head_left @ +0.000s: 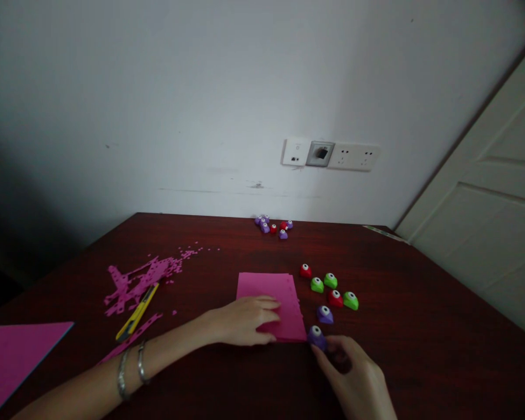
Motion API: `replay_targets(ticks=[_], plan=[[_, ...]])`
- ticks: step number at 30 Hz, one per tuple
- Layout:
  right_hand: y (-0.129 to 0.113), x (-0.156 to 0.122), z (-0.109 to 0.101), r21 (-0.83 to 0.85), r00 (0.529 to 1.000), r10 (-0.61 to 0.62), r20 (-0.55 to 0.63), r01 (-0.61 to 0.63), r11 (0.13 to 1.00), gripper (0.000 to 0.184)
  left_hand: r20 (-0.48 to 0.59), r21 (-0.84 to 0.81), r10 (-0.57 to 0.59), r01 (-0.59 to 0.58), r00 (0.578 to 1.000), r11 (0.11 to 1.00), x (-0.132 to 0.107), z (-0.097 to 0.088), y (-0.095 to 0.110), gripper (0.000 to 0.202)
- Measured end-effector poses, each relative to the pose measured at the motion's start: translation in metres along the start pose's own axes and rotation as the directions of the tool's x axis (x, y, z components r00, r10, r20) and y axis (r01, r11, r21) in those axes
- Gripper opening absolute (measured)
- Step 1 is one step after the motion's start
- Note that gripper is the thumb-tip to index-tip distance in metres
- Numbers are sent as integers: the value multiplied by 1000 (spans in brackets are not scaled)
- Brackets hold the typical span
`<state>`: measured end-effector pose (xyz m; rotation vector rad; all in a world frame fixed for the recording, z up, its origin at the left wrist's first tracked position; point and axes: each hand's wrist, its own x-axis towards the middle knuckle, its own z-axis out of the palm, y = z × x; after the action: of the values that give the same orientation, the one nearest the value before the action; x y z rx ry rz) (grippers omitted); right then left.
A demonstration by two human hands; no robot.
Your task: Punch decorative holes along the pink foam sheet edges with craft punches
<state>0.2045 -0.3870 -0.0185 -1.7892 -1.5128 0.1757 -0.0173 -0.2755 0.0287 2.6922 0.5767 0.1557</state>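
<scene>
Reference landmark: the pink sheet stack (269,291) near the middle of the dark wooden table (420,303).

Far left of the stack, at the table edge, lies a second pink sheet (20,350). Between that and the stack sit pink paper offcuts (135,280), strips and small punched bits, with a yellow utility knife (137,312) lying among them, its long axis running diagonally toward the near left.

The left hand (245,321) rests palm down on the near half of the stack, fingers laid flat and close together, pressing the sheets to the table. Two bracelets (131,367) circle that wrist.

At the stack's near right corner stands a purple punch (315,335), a small rounded body with a white button on top, touching or just beside the sheet edge; the dim light does not settle which. The right hand (354,379) is the nearer hand: its fingertips meet the punch from the near right side, thumb and forefinger apparently pinching it. The punch lies ahead and left of that palm.

Right of the stack are further punches (332,291): red, green and purple, loosely grouped. Behind the stack, near the wall, sits a smaller cluster of punches (273,226). Wall sockets (330,154) are above.
</scene>
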Motion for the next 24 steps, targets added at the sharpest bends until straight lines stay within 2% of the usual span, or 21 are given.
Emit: replay_targets(ticks=[4, 7, 11, 17, 20, 24], plan=[[-1, -2, 1, 0, 999, 36, -4, -36, 999, 30, -40, 26, 102, -101, 994, 994, 0, 0, 0, 28], [-3, 0, -2, 19, 997, 78, 16, -78, 997, 29, -33, 66, 153, -151, 988, 986, -1, 0, 0, 31], [-8, 2, -5, 46, 994, 105, 39, -107, 993, 30, -10, 125, 141, -138, 990, 982, -2, -1, 4, 38], [-6, 1, -3, 34, 1000, 27, 2, -27, 999, 31, -13, 191, 142, -137, 990, 972, -2, 1, 8, 33], [-6, 0, -1, 23, 1000, 7, -22, -7, 1000, 32, -14, 198, 155, -149, 988, 969, -2, 2, 8, 29], [-9, 1, -3, 35, 1000, 20, 18, -21, 999, 30, -36, 170, 156, -148, 987, 974, -1, 3, 8, 26]])
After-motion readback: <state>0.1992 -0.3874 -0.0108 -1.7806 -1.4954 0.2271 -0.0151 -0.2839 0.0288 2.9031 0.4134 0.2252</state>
